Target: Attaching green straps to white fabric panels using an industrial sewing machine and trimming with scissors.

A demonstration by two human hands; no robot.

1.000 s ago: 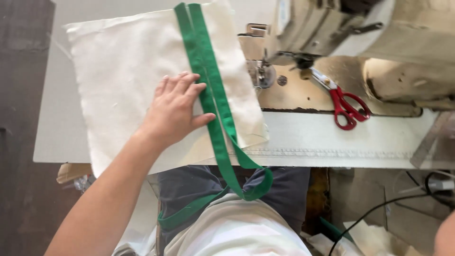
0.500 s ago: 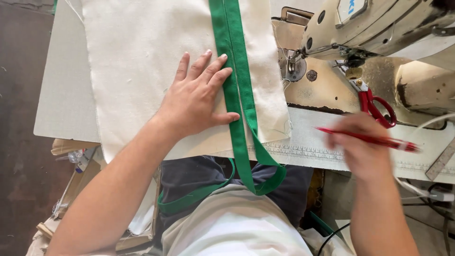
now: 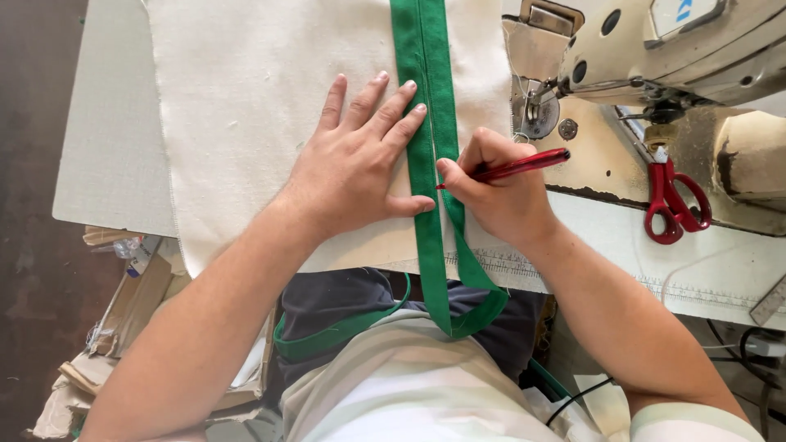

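Head view: the left hand [image 3: 356, 168] lies flat with fingers spread on the cream fabric panel [image 3: 246, 106], fingertips on the green webbing strap [image 3: 426, 82]. The strap runs lengthwise away from the body, just right of that hand. Beyond it, the right hand [image 3: 499, 192] grips a red pen [image 3: 516, 166], tip at the strap's edge.

A small rectangular label [image 3: 682, 11] sits on the cream head of the sewing machine [image 3: 655, 57], at about one o'clock in the view. It has a pale, off-white ground with a blue mark on it (partly cut off by the top edge). At about eight o'clock, below the edge of the bench [image 3: 106, 155], lie flattened brown cardboard pieces [image 3: 123, 311] that may be packaging; their shape is unclear. No signs or screens show.
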